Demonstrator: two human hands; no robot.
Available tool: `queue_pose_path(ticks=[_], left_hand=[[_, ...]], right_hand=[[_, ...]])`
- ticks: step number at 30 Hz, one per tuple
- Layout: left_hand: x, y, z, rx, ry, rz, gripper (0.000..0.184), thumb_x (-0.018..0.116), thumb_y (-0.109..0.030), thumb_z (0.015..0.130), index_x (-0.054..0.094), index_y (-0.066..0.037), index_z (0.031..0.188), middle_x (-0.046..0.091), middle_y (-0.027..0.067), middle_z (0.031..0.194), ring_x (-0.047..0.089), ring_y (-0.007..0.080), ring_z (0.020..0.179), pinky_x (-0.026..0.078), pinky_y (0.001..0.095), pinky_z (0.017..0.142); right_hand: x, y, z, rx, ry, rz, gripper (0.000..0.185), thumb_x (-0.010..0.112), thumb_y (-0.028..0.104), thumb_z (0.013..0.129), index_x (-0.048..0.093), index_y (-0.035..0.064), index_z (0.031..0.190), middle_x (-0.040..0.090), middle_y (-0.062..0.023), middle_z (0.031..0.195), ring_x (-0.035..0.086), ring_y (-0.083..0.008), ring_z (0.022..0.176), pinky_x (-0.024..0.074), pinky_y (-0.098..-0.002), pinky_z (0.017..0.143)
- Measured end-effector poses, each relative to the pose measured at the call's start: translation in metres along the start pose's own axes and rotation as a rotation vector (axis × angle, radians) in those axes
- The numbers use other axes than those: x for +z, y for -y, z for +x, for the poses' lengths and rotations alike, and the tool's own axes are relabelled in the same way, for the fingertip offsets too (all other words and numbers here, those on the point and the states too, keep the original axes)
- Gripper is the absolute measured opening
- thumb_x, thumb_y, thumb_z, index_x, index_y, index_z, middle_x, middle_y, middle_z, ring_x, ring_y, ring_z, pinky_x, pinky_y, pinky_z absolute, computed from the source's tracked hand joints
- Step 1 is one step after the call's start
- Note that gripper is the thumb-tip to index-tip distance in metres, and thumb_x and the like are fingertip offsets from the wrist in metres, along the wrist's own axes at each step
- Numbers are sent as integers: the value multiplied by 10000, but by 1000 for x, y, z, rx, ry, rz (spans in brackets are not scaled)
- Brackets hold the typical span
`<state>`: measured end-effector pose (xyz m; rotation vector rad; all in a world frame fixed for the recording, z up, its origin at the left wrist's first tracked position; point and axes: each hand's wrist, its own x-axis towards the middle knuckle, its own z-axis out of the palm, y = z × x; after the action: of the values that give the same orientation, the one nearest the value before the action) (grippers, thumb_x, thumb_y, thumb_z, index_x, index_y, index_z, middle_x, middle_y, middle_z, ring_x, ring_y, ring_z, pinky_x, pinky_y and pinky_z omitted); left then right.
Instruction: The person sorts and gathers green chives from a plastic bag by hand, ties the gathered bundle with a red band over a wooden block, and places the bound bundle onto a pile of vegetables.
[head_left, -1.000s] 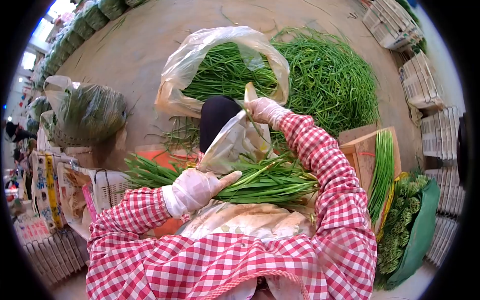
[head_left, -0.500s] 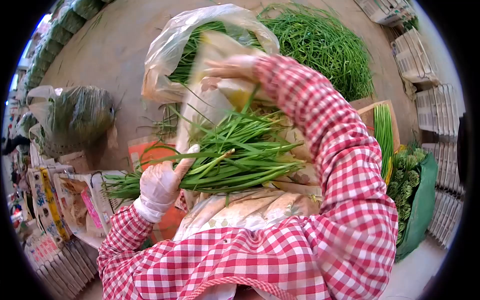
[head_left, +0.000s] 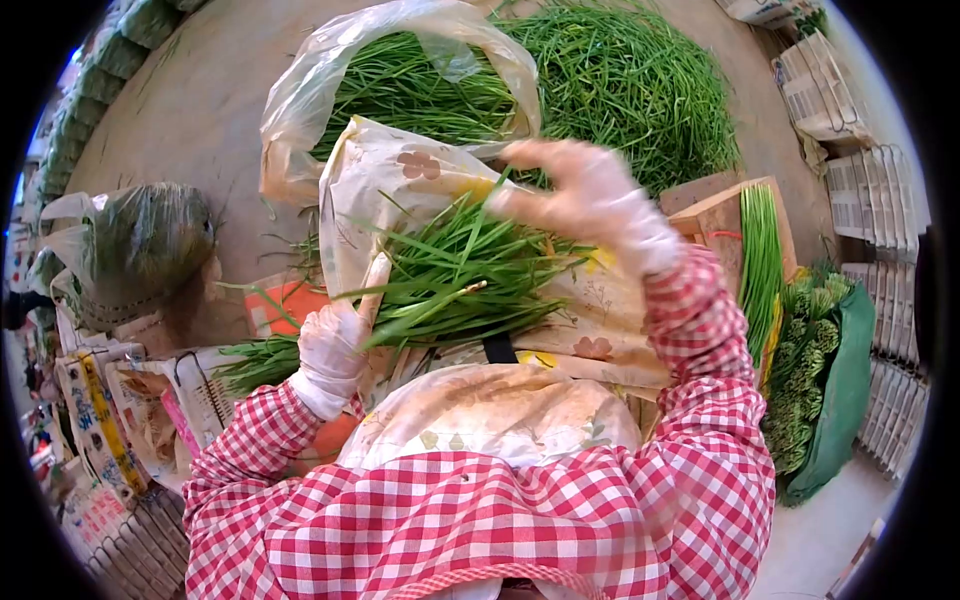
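My left hand (head_left: 332, 345), in a whitish glove, is wrapped round a bunch of long green stalks (head_left: 470, 290), its index finger stretched along them. The bunch lies across my lap over a floral cloth (head_left: 590, 330). Above the right part of the bunch, my right hand (head_left: 575, 190) is raised and slightly blurred, thumb and fingers apart, with nothing in it. Part of the floral cloth is spread flat beyond the bunch, up to the clear plastic bag (head_left: 285, 130) of green stalks.
Loose green stalks (head_left: 630, 90) are heaped beside the bag. At the right stand a wooden box (head_left: 705, 215) with a neat bundle (head_left: 760, 250), a green sack (head_left: 838, 400) and white crates (head_left: 870, 200). A filled plastic bag (head_left: 145, 245) sits at the left.
My right hand has let go of the cloth and moved back to the right, its fingers now apart. The cloth has unfolded over my lap. My left hand still holds the bunch.
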<state>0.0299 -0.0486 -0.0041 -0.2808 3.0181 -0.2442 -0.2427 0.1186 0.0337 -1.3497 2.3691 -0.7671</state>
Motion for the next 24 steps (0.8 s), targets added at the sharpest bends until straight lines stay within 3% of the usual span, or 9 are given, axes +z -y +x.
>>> queue_pose_path(ticks=[2,5,6,8,9,12,16,22,24], left_hand=[[13,7,-6,15,-61,-24,754,622,-69,731,297,-139,1408,605,144,878,589,264,579,461,375,495],[-23,10,5,6,-276,-274,825,668,-52,690,267,-79,1410,599,171,1048,633,258,664,487,352,535],[-42,8,9,-23,-416,-498,857,686,-42,670,252,-46,1409,580,186,1151,651,251,712,501,334,558],[-46,13,6,-64,-396,-577,890,700,-31,656,230,-23,1412,486,193,1294,663,218,772,511,284,586],[-39,16,7,-59,-448,-417,883,692,-32,663,229,-26,1414,501,181,1283,656,208,737,507,281,577],[-12,9,5,-238,-235,-243,884,638,-34,700,175,-114,1448,641,107,961,573,230,545,453,341,489],[19,2,6,-309,36,-153,937,692,-118,682,158,-140,1452,588,117,772,585,274,563,450,382,492],[54,5,-6,-309,-118,-489,950,705,-98,682,144,-110,1448,632,169,896,630,328,703,484,376,583],[36,-8,-3,-418,-10,-607,951,702,-78,687,134,-105,1449,629,195,987,637,333,773,487,363,622]], right_hand=[[46,10,-5,-197,-120,-206,517,607,528,780,595,144,1125,630,-76,1059,557,-253,1056,305,-498,1013],[63,23,-5,-220,-88,77,247,627,351,821,610,139,945,626,-14,896,579,-219,979,279,-525,1000],[61,23,2,-320,-240,-24,147,599,256,862,604,116,905,624,-9,796,622,-196,804,438,-433,875],[42,21,11,-240,-351,161,144,565,235,896,592,95,878,618,-35,709,608,-182,607,512,-283,628],[45,14,23,-275,-612,308,181,502,196,919,552,46,831,503,-73,490,518,-185,384,403,-265,339],[19,9,31,107,-253,936,206,497,211,930,586,47,844,542,-8,594,500,-98,509,420,-246,431],[1,8,20,366,-96,1004,204,521,252,918,638,95,860,542,3,694,433,-68,541,391,-210,455],[-53,-85,11,438,-693,840,155,555,216,884,668,113,905,556,21,706,444,-46,537,396,-185,467],[-67,-120,-2,534,-919,523,190,558,245,880,650,108,975,592,-28,771,530,-100,604,465,-241,533]])
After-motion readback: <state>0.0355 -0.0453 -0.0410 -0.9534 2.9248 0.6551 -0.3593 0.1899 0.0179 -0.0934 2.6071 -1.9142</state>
